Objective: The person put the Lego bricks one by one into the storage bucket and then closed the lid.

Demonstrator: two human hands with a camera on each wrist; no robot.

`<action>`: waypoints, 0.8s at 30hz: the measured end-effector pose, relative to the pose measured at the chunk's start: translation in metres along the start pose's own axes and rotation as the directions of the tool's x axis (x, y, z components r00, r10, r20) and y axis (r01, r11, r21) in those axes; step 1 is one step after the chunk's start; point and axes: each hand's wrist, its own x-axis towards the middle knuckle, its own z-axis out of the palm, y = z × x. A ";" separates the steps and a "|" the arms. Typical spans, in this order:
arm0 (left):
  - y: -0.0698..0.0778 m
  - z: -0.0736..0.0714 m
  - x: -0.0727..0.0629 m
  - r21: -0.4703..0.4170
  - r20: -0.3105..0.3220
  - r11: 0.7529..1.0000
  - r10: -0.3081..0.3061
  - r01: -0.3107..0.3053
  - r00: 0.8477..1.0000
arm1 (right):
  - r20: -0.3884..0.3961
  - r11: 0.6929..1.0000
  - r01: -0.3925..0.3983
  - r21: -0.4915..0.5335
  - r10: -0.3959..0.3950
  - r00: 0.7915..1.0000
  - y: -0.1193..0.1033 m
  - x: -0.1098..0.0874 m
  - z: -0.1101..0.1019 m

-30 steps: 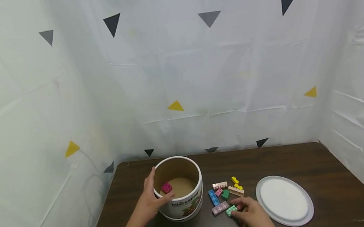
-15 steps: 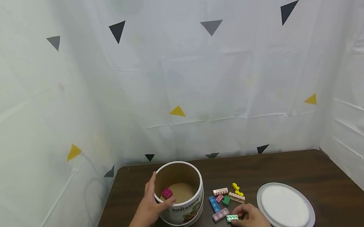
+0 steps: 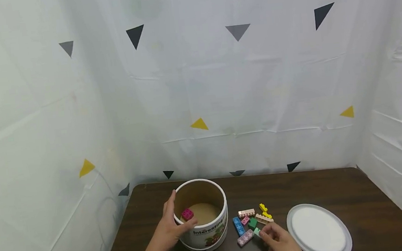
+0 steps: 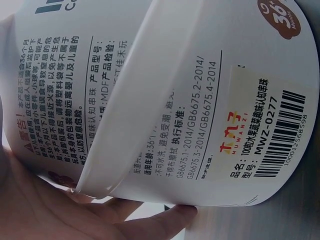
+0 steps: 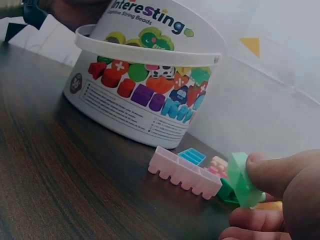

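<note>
At the left of the head view, my left hand [image 3: 169, 232] grips the side and rim of a white printed bucket [image 3: 210, 238], its thumb across the near rim. A magenta toy brick [image 3: 187, 214] lies inside on the bucket's floor. My right hand [image 3: 284, 244] pinches a light green toy brick [image 5: 242, 181] between thumb and fingers; the right wrist view has it tilted on edge beside the others. Close by lie a pale pink brick [image 3: 246, 237], a blue brick [image 3: 239, 226] and a dark green brick [image 3: 253, 223].
Beyond these lie a small pink brick [image 3: 245, 220], peach bricks [image 3: 246, 213] and yellow pieces [image 3: 263, 207]. A round white lid [image 3: 318, 231] rests at the right of the dark wooden table [image 3: 325, 186]. White sheeting [image 3: 265, 73] surrounds the back and sides.
The light green brick has gone from lying studs-up at my fingertips to being pinched and tilted by my right hand. My left hand stays on the bucket; the head view has shifted slightly.
</note>
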 end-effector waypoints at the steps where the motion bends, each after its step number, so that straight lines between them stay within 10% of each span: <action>1: 0.000 0.000 0.000 -0.003 -0.001 1.000 0.002 -0.002 1.000 | 0.000 1.000 -0.001 0.013 0.001 1.000 0.000 0.000 0.000; 15: 0.001 0.001 0.004 -0.015 0.012 1.000 0.005 -0.004 1.000 | -0.005 0.988 -0.022 0.151 0.023 1.000 -0.015 -0.003 -0.006; 24: 0.001 -0.001 0.004 -0.010 0.008 1.000 0.007 -0.007 1.000 | -0.034 0.910 -0.070 0.408 0.092 0.995 -0.044 -0.009 0.002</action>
